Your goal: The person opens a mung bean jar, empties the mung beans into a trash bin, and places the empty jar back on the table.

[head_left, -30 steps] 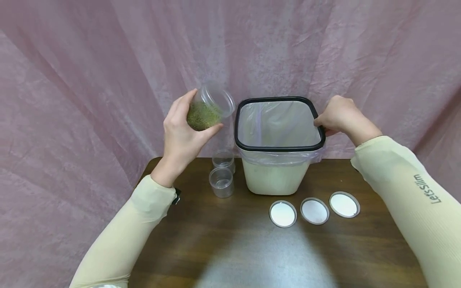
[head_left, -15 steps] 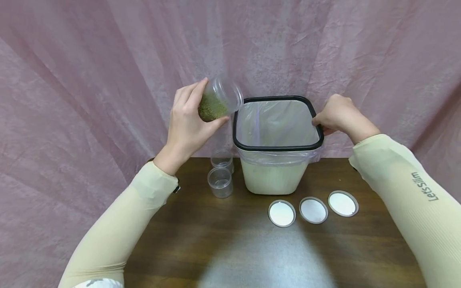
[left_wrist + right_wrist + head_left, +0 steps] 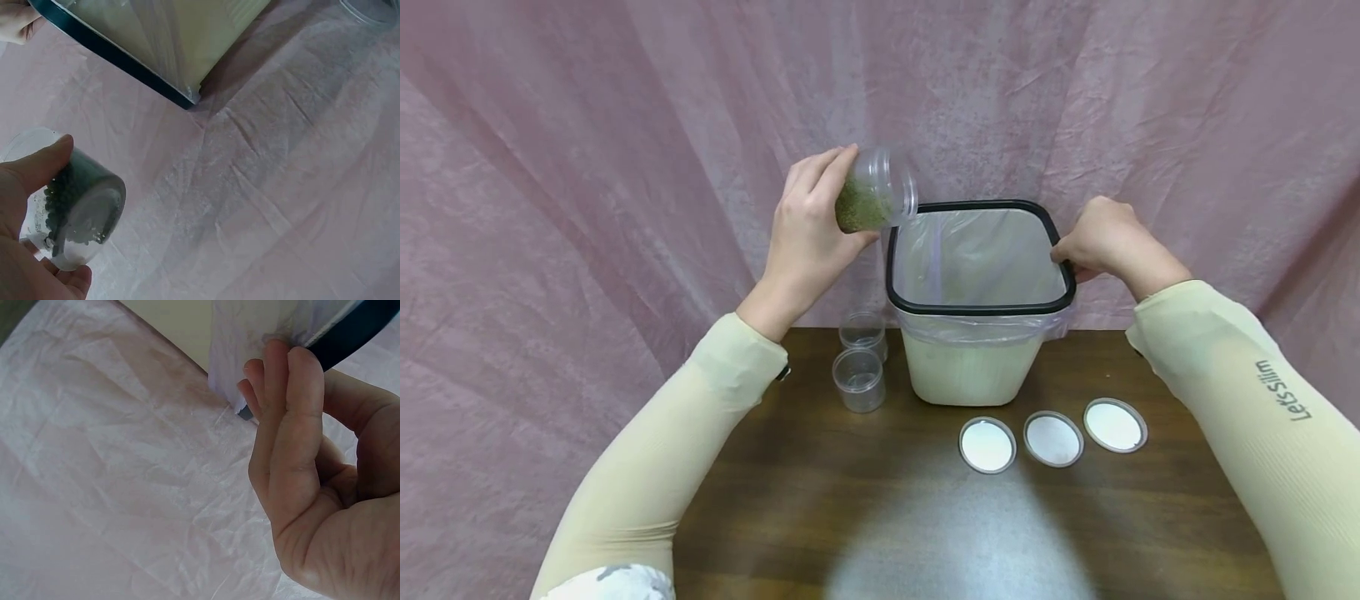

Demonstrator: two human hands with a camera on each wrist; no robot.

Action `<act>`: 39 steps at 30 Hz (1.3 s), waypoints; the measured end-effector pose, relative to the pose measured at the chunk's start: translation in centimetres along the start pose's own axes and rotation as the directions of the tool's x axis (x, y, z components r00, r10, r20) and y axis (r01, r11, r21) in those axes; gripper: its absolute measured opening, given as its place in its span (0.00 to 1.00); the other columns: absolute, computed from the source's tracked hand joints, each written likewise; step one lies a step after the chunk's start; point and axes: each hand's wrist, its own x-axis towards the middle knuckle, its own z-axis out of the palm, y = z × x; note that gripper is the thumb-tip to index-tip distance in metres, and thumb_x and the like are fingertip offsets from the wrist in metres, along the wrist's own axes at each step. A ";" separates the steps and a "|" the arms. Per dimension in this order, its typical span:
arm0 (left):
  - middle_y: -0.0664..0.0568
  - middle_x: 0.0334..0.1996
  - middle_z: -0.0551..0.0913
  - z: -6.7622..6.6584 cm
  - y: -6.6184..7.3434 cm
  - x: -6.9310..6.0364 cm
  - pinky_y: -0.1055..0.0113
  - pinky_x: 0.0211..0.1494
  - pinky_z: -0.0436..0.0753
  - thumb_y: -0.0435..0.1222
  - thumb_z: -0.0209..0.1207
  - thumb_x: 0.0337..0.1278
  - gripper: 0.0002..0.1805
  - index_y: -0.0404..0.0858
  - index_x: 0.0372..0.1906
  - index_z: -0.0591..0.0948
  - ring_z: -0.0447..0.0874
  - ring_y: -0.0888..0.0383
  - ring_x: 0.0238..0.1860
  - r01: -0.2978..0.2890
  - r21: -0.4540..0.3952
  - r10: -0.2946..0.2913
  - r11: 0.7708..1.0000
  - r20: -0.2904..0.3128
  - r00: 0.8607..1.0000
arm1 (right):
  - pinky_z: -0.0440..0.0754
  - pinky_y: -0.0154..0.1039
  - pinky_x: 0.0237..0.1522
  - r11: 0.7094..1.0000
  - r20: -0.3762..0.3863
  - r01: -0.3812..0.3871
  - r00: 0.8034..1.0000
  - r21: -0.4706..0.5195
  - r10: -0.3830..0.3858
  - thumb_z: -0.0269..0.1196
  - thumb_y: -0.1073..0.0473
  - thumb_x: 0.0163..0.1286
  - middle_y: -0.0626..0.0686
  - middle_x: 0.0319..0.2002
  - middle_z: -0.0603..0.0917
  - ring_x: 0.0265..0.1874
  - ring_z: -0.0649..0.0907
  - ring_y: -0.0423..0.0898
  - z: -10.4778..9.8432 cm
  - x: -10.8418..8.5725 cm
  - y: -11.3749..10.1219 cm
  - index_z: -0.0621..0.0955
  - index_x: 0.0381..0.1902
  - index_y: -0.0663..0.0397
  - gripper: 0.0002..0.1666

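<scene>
My left hand (image 3: pixel 811 212) grips a clear plastic jar (image 3: pixel 874 193) with small green beans (image 3: pixel 859 207) inside. The jar is tipped on its side, its mouth facing right at the left rim of a cream trash bin (image 3: pixel 973 362). In the left wrist view the beans (image 3: pixel 69 190) lie along the jar's lower wall. A translucent bag lines the bin and folds over under its black rim (image 3: pixel 981 310). My right hand (image 3: pixel 1108 242) pinches that rim on the right side, thumb on the inner side; the right wrist view shows the fingers (image 3: pixel 303 394) against the bag outside.
Two clear cups, one in front (image 3: pixel 859 381) and one behind it (image 3: pixel 863 332), stand left of the bin. Three round lids (image 3: pixel 987 445) lie in a row on the brown wooden table (image 3: pixel 880 517) before it. A pink curtain (image 3: pixel 700 125) hangs close behind.
My left hand has moved right and up with the jar, tipping it further until its mouth reaches the bin's left rim. The right hand keeps its hold on the rim.
</scene>
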 end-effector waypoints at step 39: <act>0.49 0.65 0.69 0.8 0.9 3.5 0.71 0.73 0.56 0.17 0.63 0.31 0.45 0.43 0.65 0.69 0.57 0.56 0.71 -0.074 0.030 0.074 0.997 -0.009 0.997 | 0.72 0.55 0.55 1.000 0.003 -0.013 1.000 -0.021 0.013 0.64 0.55 0.51 0.49 0.11 0.82 0.15 0.85 0.45 -0.4 -0.2 -0.2 0.78 0.38 0.72 0.23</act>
